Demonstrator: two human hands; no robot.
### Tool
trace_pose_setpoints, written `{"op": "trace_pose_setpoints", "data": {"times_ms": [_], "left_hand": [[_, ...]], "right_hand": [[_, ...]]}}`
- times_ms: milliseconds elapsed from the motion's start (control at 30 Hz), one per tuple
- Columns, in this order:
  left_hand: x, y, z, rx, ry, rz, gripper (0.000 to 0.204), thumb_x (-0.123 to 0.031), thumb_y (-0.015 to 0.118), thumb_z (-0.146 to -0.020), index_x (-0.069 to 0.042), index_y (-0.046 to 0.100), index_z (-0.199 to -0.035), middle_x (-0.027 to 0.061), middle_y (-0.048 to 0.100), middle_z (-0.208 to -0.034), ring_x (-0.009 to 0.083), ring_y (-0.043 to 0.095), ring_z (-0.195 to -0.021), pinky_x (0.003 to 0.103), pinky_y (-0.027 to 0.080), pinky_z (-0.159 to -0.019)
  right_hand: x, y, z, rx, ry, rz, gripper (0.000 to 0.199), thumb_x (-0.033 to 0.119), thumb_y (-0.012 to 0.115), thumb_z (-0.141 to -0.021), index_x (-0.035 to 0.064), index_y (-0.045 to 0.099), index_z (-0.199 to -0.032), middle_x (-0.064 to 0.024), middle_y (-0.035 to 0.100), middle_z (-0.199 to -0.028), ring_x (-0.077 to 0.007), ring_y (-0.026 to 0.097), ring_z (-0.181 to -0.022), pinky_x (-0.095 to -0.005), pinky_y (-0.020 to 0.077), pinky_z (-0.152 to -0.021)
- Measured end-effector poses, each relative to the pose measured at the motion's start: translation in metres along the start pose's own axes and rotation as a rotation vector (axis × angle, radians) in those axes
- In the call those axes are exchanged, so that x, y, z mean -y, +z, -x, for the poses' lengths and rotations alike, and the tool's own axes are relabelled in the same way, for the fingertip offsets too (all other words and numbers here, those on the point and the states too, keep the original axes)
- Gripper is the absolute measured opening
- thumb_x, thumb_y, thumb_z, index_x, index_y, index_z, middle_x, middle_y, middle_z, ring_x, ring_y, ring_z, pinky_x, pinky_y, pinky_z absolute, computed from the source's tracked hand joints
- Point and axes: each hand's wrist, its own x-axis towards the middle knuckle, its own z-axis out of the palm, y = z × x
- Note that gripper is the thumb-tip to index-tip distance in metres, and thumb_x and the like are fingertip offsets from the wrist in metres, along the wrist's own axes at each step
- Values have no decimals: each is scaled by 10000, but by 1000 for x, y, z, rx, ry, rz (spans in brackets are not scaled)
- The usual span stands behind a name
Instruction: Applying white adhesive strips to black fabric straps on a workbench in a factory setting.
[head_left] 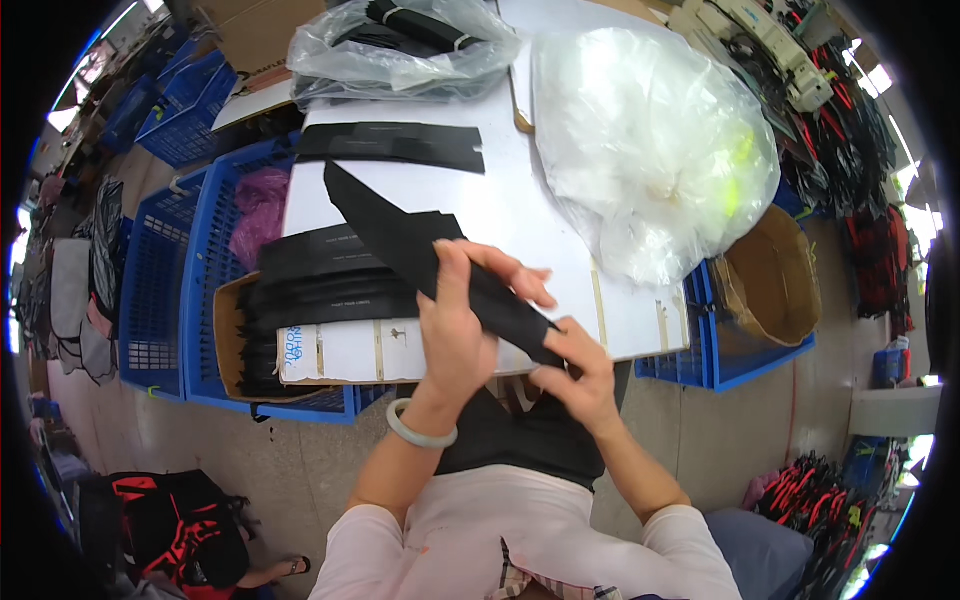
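Observation:
A long black fabric strip point(385, 230) slants over the table's near edge between my hands. My left hand point(462, 325), with a pale bangle point(422, 425) on its wrist, has the strip between thumb and fingers around its middle. At the strip's lower right end, my right hand point(583, 375) pinches it with the fingertips. The far end sticks out past my left hand, over the table. Beneath and left of it lie several overlapping black fabric pieces point(330, 255) with small pale print. Another stack of black pieces point(390, 143) lies farther back.
The white table point(520, 205) carries a clear plastic bag point(420, 75) with bundled black strips and a large, full translucent bag point(650, 150). Blue crates point(155, 290) flank it on the left, and a cardboard box point(770, 280) stands in a blue crate at right.

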Motion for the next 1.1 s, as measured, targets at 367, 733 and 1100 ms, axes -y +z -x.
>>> {"op": "trace_pose_setpoints", "data": {"times_ms": [367, 733, 1100], "left_hand": [[12, -9, 34, -196, -112, -714, 262, -235, 576, -972, 23, 607, -939, 96, 650, -811, 133, 612, -741, 260, 478, -748], [36, -1, 77, -135, -328, -530, 92, -26, 544, -952, 48, 599, -949, 90, 642, -776, 149, 627, -708, 287, 520, -701], [84, -20, 78, 753, 163, -1677, 804, -84, 774, -705, -45, 411, -1421, 168, 355, -1486, 386, 306, -1396, 525, 248, -1138]], "right_hand": [[-5, -56, -19, -232, -349, 606, 185, -17, 755, -693, 21, 693, -864, -64, 657, -824, -213, 601, -758, -319, 442, -745], [-29, -88, 21, -321, -437, 842, 190, -30, 734, -624, 45, 667, -785, -16, 582, -732, -187, 543, -661, -344, 378, -720], [-53, -98, 53, -41, -211, 946, 366, 234, 760, -743, 163, 695, -1097, -54, 599, -1196, -234, 520, -1168, -425, 375, -993]]}}
